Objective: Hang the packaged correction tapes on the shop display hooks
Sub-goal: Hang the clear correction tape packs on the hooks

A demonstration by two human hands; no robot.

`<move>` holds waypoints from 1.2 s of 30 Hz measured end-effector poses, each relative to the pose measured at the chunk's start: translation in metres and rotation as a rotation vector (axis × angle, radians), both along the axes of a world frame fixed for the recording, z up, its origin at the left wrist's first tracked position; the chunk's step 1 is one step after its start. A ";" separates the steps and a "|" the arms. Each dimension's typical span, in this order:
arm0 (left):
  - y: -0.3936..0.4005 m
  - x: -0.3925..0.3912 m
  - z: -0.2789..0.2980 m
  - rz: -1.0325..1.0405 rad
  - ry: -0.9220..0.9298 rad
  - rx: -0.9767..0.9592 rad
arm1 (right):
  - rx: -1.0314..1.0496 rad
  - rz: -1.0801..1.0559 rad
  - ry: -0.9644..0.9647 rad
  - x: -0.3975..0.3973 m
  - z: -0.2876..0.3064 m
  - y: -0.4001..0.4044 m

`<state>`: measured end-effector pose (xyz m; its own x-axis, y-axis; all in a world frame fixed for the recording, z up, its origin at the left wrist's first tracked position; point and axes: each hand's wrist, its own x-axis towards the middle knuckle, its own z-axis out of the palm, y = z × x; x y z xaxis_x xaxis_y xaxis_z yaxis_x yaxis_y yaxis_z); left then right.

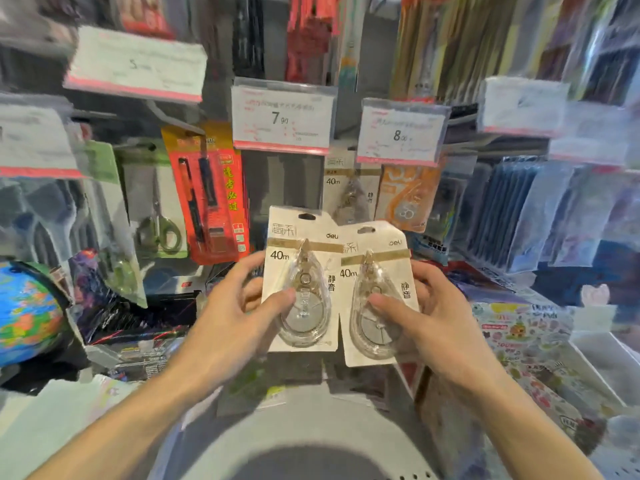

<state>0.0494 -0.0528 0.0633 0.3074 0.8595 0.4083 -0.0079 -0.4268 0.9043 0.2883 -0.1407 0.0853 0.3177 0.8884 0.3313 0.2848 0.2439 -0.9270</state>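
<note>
Two packaged correction tapes sit in front of me, each a white card with a clear teardrop blister. My left hand (239, 306) pinches the left pack (301, 244), thumb on the blister and fingers behind the card. My right hand (426, 306) pinches the right pack (377, 268) the same way; its card overlaps the left one's right edge and tilts slightly. Both hang holes point up. Behind them, another correction tape pack (349, 192) hangs on a hook below the 7.90 price tag (282, 116). The hook itself is hidden by the tag.
Red pen pack (207, 192) and scissors pack (156, 209) hang to the left. An orange pack (407, 199) hangs under the 8.00 tag (401, 133). A globe (24, 310) stands at far left. Blue sleeves (540, 216) fill the right; sticker sheets (519, 334) lie lower right.
</note>
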 end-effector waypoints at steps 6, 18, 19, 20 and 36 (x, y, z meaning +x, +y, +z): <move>-0.036 0.049 0.028 0.136 -0.003 0.090 | 0.088 0.136 -0.030 0.056 0.015 -0.009; -0.059 0.070 0.063 0.368 0.097 0.192 | 0.203 0.244 -0.009 0.103 0.042 0.008; -0.060 0.068 0.065 0.378 0.098 0.203 | 0.218 0.253 -0.006 0.103 0.045 0.009; -0.060 0.065 0.066 0.379 0.094 0.219 | 0.234 0.262 0.000 0.103 0.048 0.010; -0.069 0.056 0.085 0.266 0.035 0.389 | 0.300 0.221 -0.057 0.114 0.048 0.023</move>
